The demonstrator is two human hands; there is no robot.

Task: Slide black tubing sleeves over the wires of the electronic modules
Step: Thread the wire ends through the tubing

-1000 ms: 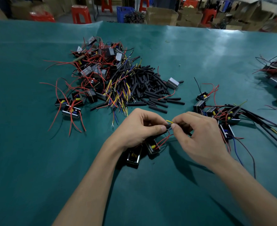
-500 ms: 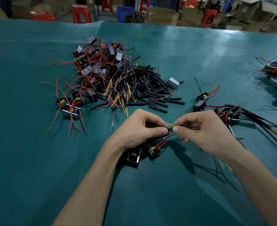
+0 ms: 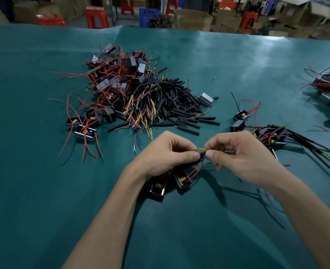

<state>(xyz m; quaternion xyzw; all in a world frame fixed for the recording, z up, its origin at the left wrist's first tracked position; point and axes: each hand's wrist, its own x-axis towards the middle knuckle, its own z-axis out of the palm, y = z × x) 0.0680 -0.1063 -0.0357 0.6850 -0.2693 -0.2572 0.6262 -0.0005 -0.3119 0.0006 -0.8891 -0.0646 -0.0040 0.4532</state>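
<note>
Two bare hands meet over a green desk (image 3: 44, 191), working a short black sleeve (image 3: 202, 155) onto thin wires. The likely trouble here, as a judgement: the yellow wire (image 3: 202, 149) poking out beside the sleeve may have missed the sleeve's mouth, so pushing on could bend it or leave it outside the tubing. The red wires (image 3: 196, 171) looping just below the sleeve could also snag or tug the two modules (image 3: 181, 180) lying on the desk just below it.

The left hand (image 3: 166, 154) is curled, thumb tip pressed against the sleeve, pinching it from the left. The right hand (image 3: 241, 152) is curled too, thumb and forefinger pinching at the sleeve's right end, where the yellow wire shows; exactly what it grips is hidden. Both forearms reach in from the bottom edge.

Beyond the sleeve, farther up the desk, lies a pile of loose sleeves (image 3: 179, 105) beside a heap of unsleeved modules (image 3: 113, 82). To the sleeve's right sit finished modules (image 3: 272, 136) with long black tubing.
</note>
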